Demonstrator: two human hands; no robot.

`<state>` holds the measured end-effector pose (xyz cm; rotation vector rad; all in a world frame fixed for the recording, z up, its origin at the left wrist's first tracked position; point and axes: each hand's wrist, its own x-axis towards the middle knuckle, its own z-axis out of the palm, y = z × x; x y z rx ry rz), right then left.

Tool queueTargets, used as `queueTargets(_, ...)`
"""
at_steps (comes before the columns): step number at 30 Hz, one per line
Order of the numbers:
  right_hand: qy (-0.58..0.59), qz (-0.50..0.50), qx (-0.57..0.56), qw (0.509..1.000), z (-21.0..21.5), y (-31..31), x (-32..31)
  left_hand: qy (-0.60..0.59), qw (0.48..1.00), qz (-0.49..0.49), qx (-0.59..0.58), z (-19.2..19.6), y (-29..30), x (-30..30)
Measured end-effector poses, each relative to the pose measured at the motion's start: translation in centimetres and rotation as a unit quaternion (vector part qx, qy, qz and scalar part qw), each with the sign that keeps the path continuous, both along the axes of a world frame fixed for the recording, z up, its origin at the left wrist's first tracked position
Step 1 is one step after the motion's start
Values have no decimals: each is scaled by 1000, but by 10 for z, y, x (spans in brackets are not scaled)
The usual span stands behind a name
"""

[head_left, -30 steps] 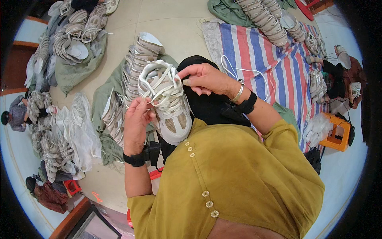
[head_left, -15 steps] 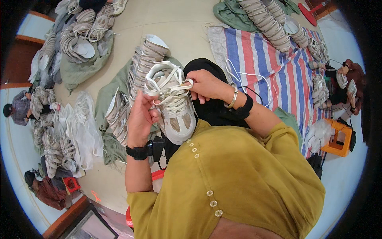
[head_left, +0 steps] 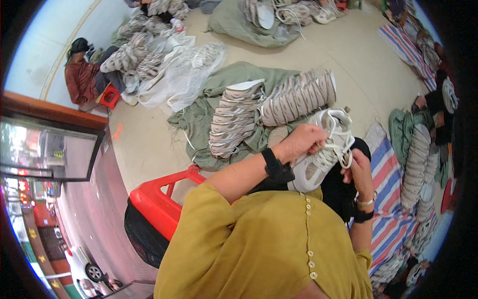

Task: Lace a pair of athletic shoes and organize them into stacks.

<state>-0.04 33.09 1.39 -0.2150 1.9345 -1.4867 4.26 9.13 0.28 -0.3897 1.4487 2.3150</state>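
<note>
A white and beige sneaker [head_left: 304, 175] rests on my lap, its toe toward me. White shoelace [head_left: 339, 150] lies in loops over its tongue and upper eyelets. My left hand [head_left: 307, 139] is closed in a pinch on the lace at the left side of the tongue. At the right side, my right hand [head_left: 359, 172] is closed with its fingertips at a hanging lace loop. Part of the sneaker's left side is hidden behind my left hand and wrist.
Two stacks of nested sneakers [head_left: 231, 119] [head_left: 298, 98] lie on a green cloth [head_left: 194, 122] ahead. A red plastic stool [head_left: 157, 199] stands at my left. Striped sheeting [head_left: 386, 187] spreads at right, with more shoe stacks [head_left: 416, 164]. A person [head_left: 82, 77] sits far left.
The view has swung left, bringing the red stool and doorway into sight. Both hands remain at the sneaker's laces; my right hand now sits lower beside the shoe, at a lace loop.
</note>
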Motion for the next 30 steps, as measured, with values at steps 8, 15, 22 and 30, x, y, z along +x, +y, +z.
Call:
queueTargets(8, -90, -92, -81, 988, 6, 3, 8, 60, 998, -18, -25, -3, 4, 5)
queueTargets(15, -97, -71, -30, 992, 14, -11, 5, 116, 980, -20, -160, 11, 8, 22)
queueTargets(22, -17, -22, -10, 1000, 2, -15, 17, 109, 993, 48, -19, 20, 9, 29)
queueTargets(30, 45, 31, -4, 998, 22, -22, 24, 64, 990, 128, -18, 15, 3, 35)
